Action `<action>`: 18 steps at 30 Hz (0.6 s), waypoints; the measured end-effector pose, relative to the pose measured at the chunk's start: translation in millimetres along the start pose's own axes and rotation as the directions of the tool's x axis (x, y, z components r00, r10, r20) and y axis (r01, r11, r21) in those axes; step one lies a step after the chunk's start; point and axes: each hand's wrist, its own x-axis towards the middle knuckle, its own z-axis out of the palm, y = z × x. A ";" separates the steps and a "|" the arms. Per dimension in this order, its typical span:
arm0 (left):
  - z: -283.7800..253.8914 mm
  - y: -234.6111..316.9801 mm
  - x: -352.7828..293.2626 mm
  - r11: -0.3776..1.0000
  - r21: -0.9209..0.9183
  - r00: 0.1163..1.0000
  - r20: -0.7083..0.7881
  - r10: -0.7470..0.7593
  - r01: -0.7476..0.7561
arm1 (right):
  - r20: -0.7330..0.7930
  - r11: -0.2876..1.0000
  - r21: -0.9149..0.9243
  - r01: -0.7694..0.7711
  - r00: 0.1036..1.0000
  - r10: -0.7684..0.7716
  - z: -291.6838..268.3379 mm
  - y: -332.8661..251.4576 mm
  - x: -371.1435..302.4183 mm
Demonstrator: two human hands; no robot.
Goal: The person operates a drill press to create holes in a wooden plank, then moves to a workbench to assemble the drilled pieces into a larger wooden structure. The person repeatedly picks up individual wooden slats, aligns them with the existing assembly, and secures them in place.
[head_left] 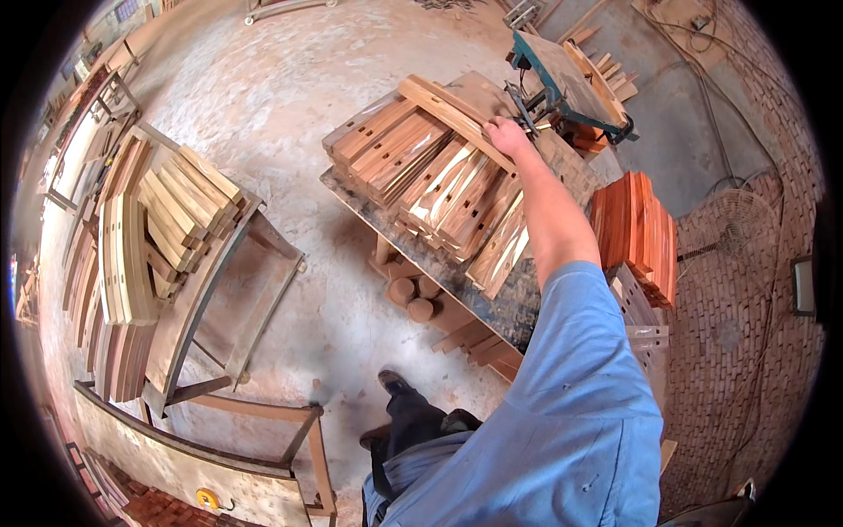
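Observation:
My right arm, in a short blue sleeve, reaches out over a workbench (351,186) stacked with wood. Up at the far side of the stack, my right hand (507,137) is closed around a long pale wooden strip (448,111) lying slantwise across the other pieces. Beneath it, rows of reddish-brown wooden slats (386,149) with small dark slots lie side by side. Some slats nearer the middle (446,189) carry pale streaks. The fingertips are partly hidden behind the hand. My left hand is out of view.
Beyond my hand stands a green-edged machine table (571,75). Reddish boards (632,228) are stacked right of the bench, near a wire fan (729,224) by the brick wall. At left, a metal-framed table (206,299) bears pale slats (123,255). A yellow tape measure (207,498) lies lower left.

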 end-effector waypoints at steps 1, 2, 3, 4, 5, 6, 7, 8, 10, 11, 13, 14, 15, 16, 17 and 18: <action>1.1 4.8 3.0 1.000 0.004 1.000 0.000 -0.005 0.005 | 0.014 0.998 0.006 0.069 0.998 -0.069 0.2 7.6 4.3; 2.2 9.4 5.8 1.000 0.007 1.000 0.001 -0.005 0.005 | 0.028 0.997 0.037 0.065 0.997 -0.066 -0.9 16.7 7.4; 1.0 12.7 -0.1 0.999 0.021 1.000 0.000 -0.029 0.029 | 0.060 0.994 0.079 0.073 0.995 -0.078 -2.7 0.7 0.8; 0.1 15.2 1.8 0.999 0.030 0.999 0.004 -0.035 0.035 | 0.081 0.992 0.110 0.067 0.994 -0.076 -9.4 -3.8 -6.4; 0.2 18.1 1.8 0.999 0.035 0.999 0.006 -0.038 0.038 | 0.051 0.992 0.091 0.089 0.994 -0.094 -4.2 3.0 -4.1; 0.2 20.2 4.5 0.999 0.038 0.999 0.013 -0.037 0.037 | 0.016 0.992 0.069 0.107 0.994 -0.108 -2.8 8.4 -3.0; -0.2 21.9 6.7 0.999 0.043 0.999 0.015 -0.034 0.033 | -0.019 0.991 0.047 0.124 0.992 -0.124 -1.8 14.3 -2.1; 0.3 24.3 10.3 0.998 0.048 0.999 0.018 -0.033 0.032 | -0.021 0.990 0.050 0.128 0.992 -0.128 -1.8 20.2 -0.3; -0.3 29.2 12.6 0.998 0.055 0.999 0.023 -0.036 0.035 | -0.021 0.988 0.059 0.141 0.990 -0.140 -7.0 16.8 -0.8; -1.4 30.9 13.4 0.998 0.060 0.999 0.027 -0.039 0.037 | -0.016 0.986 0.068 0.150 0.989 -0.149 -7.1 18.7 1.0; 0.1 33.6 16.5 0.997 0.065 0.999 0.031 -0.037 0.035 | -0.014 0.982 0.082 0.169 0.986 -0.168 -13.3 17.6 6.2; -0.6 34.1 19.6 0.997 0.066 0.999 0.031 -0.035 0.033 | -0.014 0.987 0.104 0.124 0.992 -0.123 -14.4 17.0 6.0; -0.5 35.4 19.9 0.997 0.067 0.999 0.032 -0.035 0.033 | -0.019 0.994 0.089 0.070 0.997 -0.068 -17.6 9.0 4.1; -0.7 36.4 21.3 0.997 0.068 0.999 0.031 -0.039 0.037 | -0.024 0.997 0.076 0.016 1.000 -0.014 -20.6 -1.6 1.1; -0.2 37.5 21.7 0.997 0.067 0.999 0.030 -0.041 0.039 | -0.029 0.997 0.063 -0.038 0.999 0.040 -24.7 -10.2 0.3; 0.5 38.0 22.4 0.997 0.073 0.999 0.032 -0.042 0.039 | 0.020 0.999 0.041 -0.011 1.000 0.010 -30.0 -15.2 0.0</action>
